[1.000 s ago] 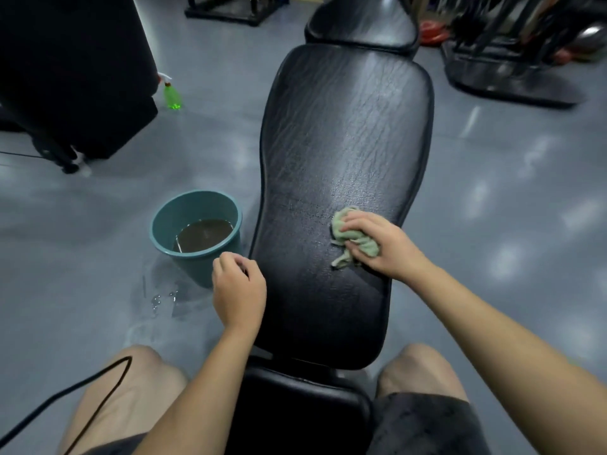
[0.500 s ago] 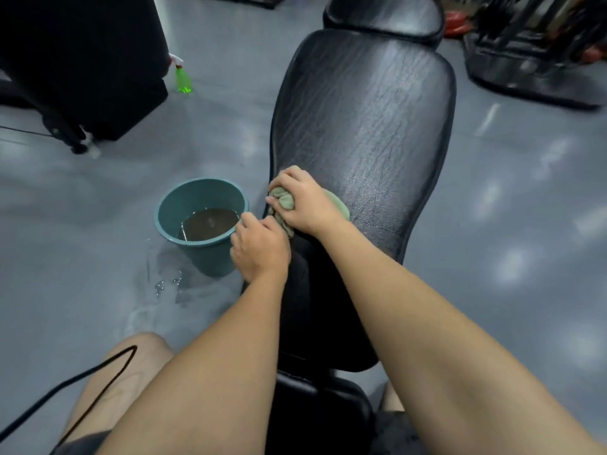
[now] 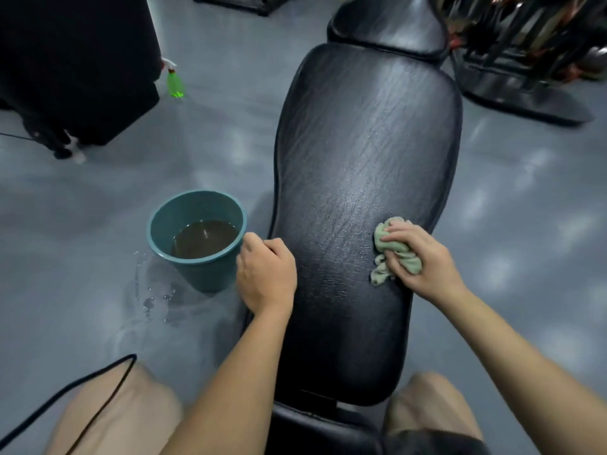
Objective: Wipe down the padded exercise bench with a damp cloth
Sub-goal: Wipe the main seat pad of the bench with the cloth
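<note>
Fingers (image 3: 399,232) round one cloth (image 3: 406,260) — one bench (image 3: 361,142)

Glossy grey floor (image 3: 525,224), black equipment frames (image 3: 525,93) behind.

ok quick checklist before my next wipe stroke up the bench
1. Grip: right hand clutches the cloth against the bench pad: ok.
2. Brace: left hand curled over the pad's left edge: ok.
3. Rinse water in the bucket: murky brown, not ok.
4. Floor: puddle beside the bucket, not ok.
5. Cloth damp enough: cannot tell.
</note>
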The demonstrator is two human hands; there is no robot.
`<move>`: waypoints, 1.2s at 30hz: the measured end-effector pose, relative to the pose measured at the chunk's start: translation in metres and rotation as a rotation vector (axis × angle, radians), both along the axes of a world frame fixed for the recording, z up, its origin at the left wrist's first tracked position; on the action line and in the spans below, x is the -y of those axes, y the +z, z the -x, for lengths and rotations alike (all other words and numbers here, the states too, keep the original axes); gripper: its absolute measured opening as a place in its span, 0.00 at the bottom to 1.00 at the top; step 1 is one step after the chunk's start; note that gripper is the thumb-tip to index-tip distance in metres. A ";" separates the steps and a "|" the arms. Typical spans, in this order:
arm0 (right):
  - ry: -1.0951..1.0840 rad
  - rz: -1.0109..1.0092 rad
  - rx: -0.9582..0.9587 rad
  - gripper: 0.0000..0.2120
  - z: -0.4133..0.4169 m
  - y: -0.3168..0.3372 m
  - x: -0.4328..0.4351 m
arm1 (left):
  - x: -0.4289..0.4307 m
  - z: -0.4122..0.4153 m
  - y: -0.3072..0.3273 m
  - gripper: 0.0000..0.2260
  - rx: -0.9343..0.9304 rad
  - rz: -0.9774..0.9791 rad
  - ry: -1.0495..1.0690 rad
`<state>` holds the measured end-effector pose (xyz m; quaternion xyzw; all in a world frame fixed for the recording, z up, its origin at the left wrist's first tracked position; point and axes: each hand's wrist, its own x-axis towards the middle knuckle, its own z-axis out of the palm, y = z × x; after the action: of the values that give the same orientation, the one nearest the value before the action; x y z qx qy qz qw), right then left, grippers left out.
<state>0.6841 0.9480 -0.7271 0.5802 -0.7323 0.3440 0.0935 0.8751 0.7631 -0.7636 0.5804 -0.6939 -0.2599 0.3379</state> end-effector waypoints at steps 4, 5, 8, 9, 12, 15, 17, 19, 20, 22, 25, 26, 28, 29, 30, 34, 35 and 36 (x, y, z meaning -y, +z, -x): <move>0.066 -0.003 -0.035 0.08 -0.017 0.010 0.083 | -0.003 0.003 0.001 0.12 0.028 -0.008 0.004; 0.099 -0.029 -0.020 0.09 -0.024 0.014 0.108 | -0.003 0.004 0.001 0.11 0.036 -0.007 0.011; 0.185 -0.097 -0.020 0.11 -0.048 0.025 0.179 | -0.003 0.004 0.001 0.07 0.054 0.005 0.029; 0.213 -0.135 -0.025 0.11 -0.058 0.026 0.197 | -0.002 0.004 0.002 0.06 0.053 -0.011 0.028; 0.306 -0.217 -0.050 0.10 -0.070 0.026 0.218 | -0.002 0.004 0.002 0.05 0.038 -0.040 0.043; 0.321 -0.135 0.011 0.11 -0.053 0.027 0.186 | -0.003 0.004 0.004 0.06 0.012 -0.039 0.024; 0.257 -0.085 0.039 0.12 -0.042 0.024 0.141 | -0.003 0.002 0.005 0.06 0.005 -0.028 0.007; 0.154 -0.050 0.053 0.13 -0.031 0.014 0.085 | -0.003 0.001 0.005 0.06 -0.004 0.014 -0.023; 0.105 -0.028 0.058 0.13 -0.025 0.007 0.058 | -0.003 -0.001 0.003 0.06 -0.013 0.045 -0.037; 0.015 0.031 0.067 0.12 -0.014 -0.005 0.012 | -0.006 -0.005 0.002 0.08 -0.048 0.120 -0.060; -0.045 0.068 0.041 0.12 -0.007 -0.012 -0.007 | 0.001 0.002 0.014 0.09 -0.080 0.189 -0.097; -0.054 0.068 0.020 0.10 -0.008 -0.011 0.000 | 0.007 0.009 0.020 0.08 -0.059 0.174 -0.100; -0.061 0.050 -0.013 0.09 -0.012 -0.004 0.024 | 0.018 0.024 0.032 0.09 0.019 0.088 -0.088; -0.056 0.034 -0.013 0.08 -0.015 -0.001 0.040 | 0.021 0.031 0.035 0.11 0.051 0.044 -0.061; -0.045 0.022 0.000 0.09 -0.018 0.002 0.058 | 0.021 0.036 0.035 0.12 0.074 0.013 -0.028; 0.047 -0.031 0.005 0.10 -0.030 0.018 0.138 | 0.017 0.051 0.026 0.11 0.107 0.047 0.100; 0.090 -0.070 0.008 0.10 -0.034 0.023 0.160 | 0.021 0.054 0.023 0.10 0.100 0.047 0.106; 0.140 -0.111 0.002 0.10 -0.038 0.030 0.180 | 0.024 0.056 0.020 0.09 0.098 0.037 0.104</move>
<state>0.7226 0.7681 -0.6976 0.6337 -0.7081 0.3092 0.0362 0.8195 0.7392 -0.7434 0.6213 -0.6833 -0.2005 0.3270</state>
